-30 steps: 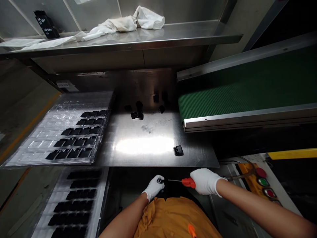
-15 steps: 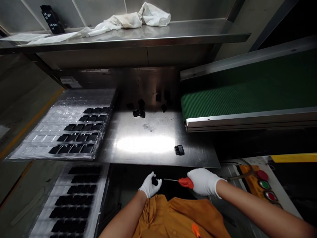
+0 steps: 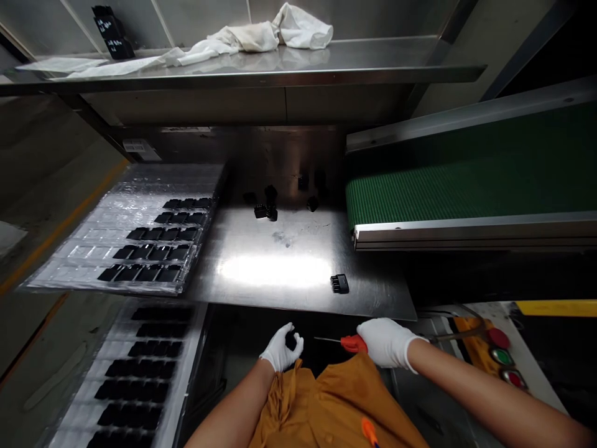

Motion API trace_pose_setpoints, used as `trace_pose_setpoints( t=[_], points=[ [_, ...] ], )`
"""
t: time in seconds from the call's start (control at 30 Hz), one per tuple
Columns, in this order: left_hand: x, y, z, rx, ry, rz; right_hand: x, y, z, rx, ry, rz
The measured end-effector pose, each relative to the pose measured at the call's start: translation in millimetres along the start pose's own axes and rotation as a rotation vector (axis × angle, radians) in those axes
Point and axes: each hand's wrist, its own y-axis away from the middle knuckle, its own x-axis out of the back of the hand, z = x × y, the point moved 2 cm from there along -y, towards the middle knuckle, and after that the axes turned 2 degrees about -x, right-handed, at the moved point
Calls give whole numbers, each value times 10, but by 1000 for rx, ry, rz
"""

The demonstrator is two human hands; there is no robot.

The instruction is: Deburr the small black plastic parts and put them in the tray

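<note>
My left hand (image 3: 282,350), in a white glove, is closed around a small black plastic part (image 3: 291,340), mostly hidden by the fingers. My right hand (image 3: 385,342), gloved too, grips a red-handled tool (image 3: 353,343). Its thin metal shaft points left towards the black part, with a gap between them. Whether it is a blade or a driver I cannot tell. Just beyond the hands, a black plastic piece with several prongs (image 3: 340,284) lies near the front edge of the metal table (image 3: 298,242).
Several black parts (image 3: 265,211) lie farther back. At left, clear plastic trays (image 3: 84,252) hold rows of black pieces, with more trays below. A green conveyor (image 3: 466,168) stands at right, above a button panel (image 3: 501,356). White cloth (image 3: 303,30) and a black block (image 3: 113,34) occupy the shelf.
The camera view has shifted slightly, so the scene sits a little to the right. The tool's tip is somewhat farther from the left hand. Both grips are unchanged.
</note>
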Motion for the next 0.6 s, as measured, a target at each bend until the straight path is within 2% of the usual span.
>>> trace_pose_setpoints(
  t=[0.2, 0.33, 0.47, 0.6],
  points=[
    [-35, 27, -35, -321, -686, 46, 30, -3, 13, 54, 3, 2],
    [-46, 69, 11, -526, -1030, 0, 39, -35, -8, 55, 16, 7],
    [-104, 134, 37, -649, -1184, -118, 34, -83, -25, 31, 19, 5],
    [-159, 220, 56, -742, -1161, -239, 16, -122, -4, -19, 30, -26]
  ],
)
